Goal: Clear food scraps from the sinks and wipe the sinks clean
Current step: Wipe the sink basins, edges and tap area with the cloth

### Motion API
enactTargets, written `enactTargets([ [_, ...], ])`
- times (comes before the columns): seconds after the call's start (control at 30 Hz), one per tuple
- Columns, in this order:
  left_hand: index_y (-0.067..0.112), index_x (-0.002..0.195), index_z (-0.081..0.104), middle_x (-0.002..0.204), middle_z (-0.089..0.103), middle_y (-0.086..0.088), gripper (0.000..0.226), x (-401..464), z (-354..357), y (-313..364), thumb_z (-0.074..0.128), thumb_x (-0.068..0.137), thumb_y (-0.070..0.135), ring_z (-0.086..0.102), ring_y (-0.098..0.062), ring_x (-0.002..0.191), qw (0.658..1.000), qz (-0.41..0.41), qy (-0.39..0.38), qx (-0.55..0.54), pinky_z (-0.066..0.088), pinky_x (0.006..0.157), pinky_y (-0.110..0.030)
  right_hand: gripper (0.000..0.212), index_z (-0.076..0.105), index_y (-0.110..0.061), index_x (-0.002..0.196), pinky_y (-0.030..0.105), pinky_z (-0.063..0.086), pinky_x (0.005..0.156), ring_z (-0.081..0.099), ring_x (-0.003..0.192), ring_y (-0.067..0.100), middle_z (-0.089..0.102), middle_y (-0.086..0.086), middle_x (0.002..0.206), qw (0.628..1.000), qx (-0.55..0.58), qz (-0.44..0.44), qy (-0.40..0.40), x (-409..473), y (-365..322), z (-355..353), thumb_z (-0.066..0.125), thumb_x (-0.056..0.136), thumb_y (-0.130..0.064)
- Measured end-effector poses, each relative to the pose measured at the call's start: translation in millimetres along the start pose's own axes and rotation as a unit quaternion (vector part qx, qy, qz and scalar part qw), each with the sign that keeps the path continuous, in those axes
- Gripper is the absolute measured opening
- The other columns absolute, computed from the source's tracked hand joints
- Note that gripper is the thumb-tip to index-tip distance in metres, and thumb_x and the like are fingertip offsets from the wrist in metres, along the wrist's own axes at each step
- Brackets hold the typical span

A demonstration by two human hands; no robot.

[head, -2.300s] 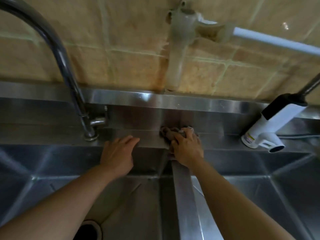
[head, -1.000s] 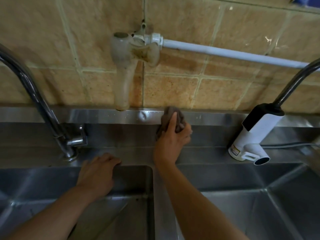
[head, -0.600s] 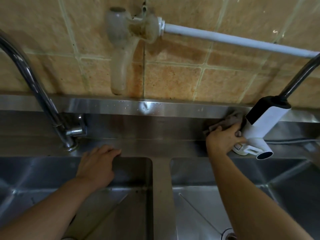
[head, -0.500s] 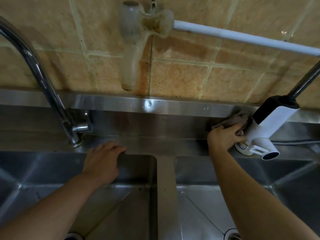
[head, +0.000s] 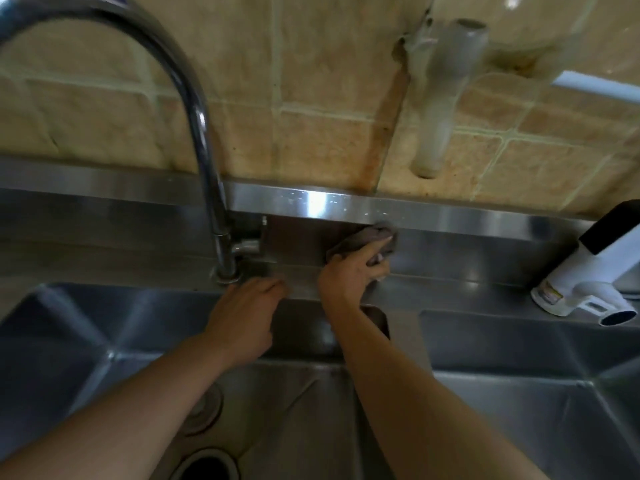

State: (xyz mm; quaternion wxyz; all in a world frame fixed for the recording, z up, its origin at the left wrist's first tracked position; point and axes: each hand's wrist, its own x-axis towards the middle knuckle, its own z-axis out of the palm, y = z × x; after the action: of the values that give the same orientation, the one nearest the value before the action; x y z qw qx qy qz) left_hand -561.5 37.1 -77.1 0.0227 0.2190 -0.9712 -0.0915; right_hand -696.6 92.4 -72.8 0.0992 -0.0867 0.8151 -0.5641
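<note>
My right hand (head: 349, 273) grips a dark brown-grey cloth (head: 363, 239) and presses it against the steel back wall behind the sinks, just right of the chrome faucet (head: 211, 188). Fingers forward, my left hand (head: 244, 318) rests on the back rim of the left sink (head: 69, 341), next to the faucet base. The left sink's drain hole (head: 207, 465) shows at the bottom edge. The right sink (head: 519, 393) lies past the divider, partly hidden by my right forearm.
A white and black electric tap (head: 581, 282) stands on the ledge at the far right. A grey pipe spout (head: 440, 98) hangs from the tiled wall above the ledge. A strainer (head: 202, 410) lies on the left sink's floor.
My right hand has slid the cloth left along the back wall, from beside the white tap to near the chrome faucet. The view has shifted left. My left hand stays on the rim.
</note>
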Motion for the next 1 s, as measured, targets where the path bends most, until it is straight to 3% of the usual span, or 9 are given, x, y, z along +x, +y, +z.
enactTargets([
  [0.17,0.015,0.125,0.059,0.128,0.055,-0.004,0.059,-40,-15,-53,0.067,0.068,0.003,0.051,-0.027,0.116,0.998,-0.025,0.059,-0.028,0.044,0.093,-0.037,0.071,0.013,-0.011,0.150,0.027,0.034,0.098,0.045,0.118,0.037,0.021,0.019,0.142,0.999,0.039,0.010,-0.016,-33,-20,32,0.054,0.093,-0.007],
  [0.27,0.009,0.120,0.062,0.118,0.060,-0.011,0.062,-50,-19,-79,0.070,0.059,-0.005,0.057,-0.034,0.104,0.995,-0.049,0.080,-0.015,0.049,0.084,-0.042,0.055,0.037,-0.009,0.141,0.031,0.033,0.099,0.045,0.117,0.037,0.030,0.021,0.136,0.991,0.043,-0.053,0.111,-24,-25,1,0.056,0.089,-0.002],
  [0.4,0.023,0.140,0.040,0.142,0.039,0.002,0.068,-54,-18,-100,0.065,0.077,0.019,0.041,-0.019,0.127,0.994,-0.110,-0.002,0.020,0.036,0.102,-0.033,0.050,0.041,-0.022,0.141,0.037,0.037,0.102,0.049,0.113,0.033,0.028,0.013,0.140,0.966,0.016,-0.051,0.251,19,-37,-51,0.051,0.094,-0.009],
  [0.5,0.030,0.145,0.027,0.149,0.027,0.007,0.072,-53,-17,-105,0.061,0.082,0.031,0.031,-0.013,0.134,0.991,-0.114,-0.042,0.049,0.027,0.109,-0.032,0.045,0.044,-0.024,0.141,0.040,0.034,0.103,0.046,0.119,0.037,0.019,0.012,0.149,0.973,-0.052,-0.010,0.224,34,-46,-49,0.048,0.097,-0.014],
  [0.63,0.033,0.144,0.029,0.147,0.030,0.010,0.071,-51,-23,-106,0.062,0.081,0.027,0.031,-0.013,0.134,0.991,-0.115,-0.057,0.044,0.029,0.109,-0.034,0.058,0.042,-0.026,0.143,0.035,0.023,0.107,0.029,0.130,0.038,0.019,0.016,0.151,0.964,-0.163,-0.144,0.154,-5,-49,12,0.055,0.089,-0.008],
  [0.73,0.032,0.141,0.037,0.141,0.037,0.008,0.066,-48,-27,-106,0.063,0.081,0.023,0.037,-0.014,0.129,0.990,-0.119,-0.066,0.022,0.033,0.107,-0.036,0.060,0.044,-0.029,0.140,0.036,0.031,0.103,0.020,0.133,0.034,0.017,0.007,0.154,0.955,-0.171,-0.230,0.072,-35,-49,49,0.056,0.087,-0.003],
  [0.87,0.032,0.130,0.050,0.130,0.044,0.007,0.054,-46,-29,-106,0.065,0.080,0.022,0.045,-0.016,0.119,0.990,-0.133,-0.052,-0.003,0.039,0.098,-0.033,0.050,0.056,-0.023,0.130,0.022,0.037,0.091,0.039,0.120,0.024,0.041,-0.001,0.139,0.925,-0.159,-0.344,0.001,-43,-34,53,0.058,0.087,0.002],
  [0.93,0.030,0.128,0.052,0.126,0.045,0.006,0.052,-46,-28,-104,0.065,0.080,0.020,0.048,-0.017,0.115,0.989,-0.142,-0.047,-0.006,0.042,0.093,-0.032,0.037,0.060,-0.018,0.122,0.014,0.043,0.084,0.050,0.106,0.016,0.049,-0.013,0.123,0.946,-0.064,-0.314,-0.049,-35,-28,40,0.058,0.089,-0.002],
  [1.0,0.030,0.128,0.053,0.123,0.045,0.006,0.051,-46,-27,-102,0.065,0.079,0.020,0.050,-0.018,0.113,0.988,-0.145,-0.042,-0.004,0.043,0.091,-0.032,0.036,0.057,-0.018,0.120,0.008,0.038,0.077,0.053,0.097,0.016,0.046,-0.012,0.115,0.965,-0.066,-0.255,-0.005,-23,-21,20,0.057,0.087,-0.003],
])
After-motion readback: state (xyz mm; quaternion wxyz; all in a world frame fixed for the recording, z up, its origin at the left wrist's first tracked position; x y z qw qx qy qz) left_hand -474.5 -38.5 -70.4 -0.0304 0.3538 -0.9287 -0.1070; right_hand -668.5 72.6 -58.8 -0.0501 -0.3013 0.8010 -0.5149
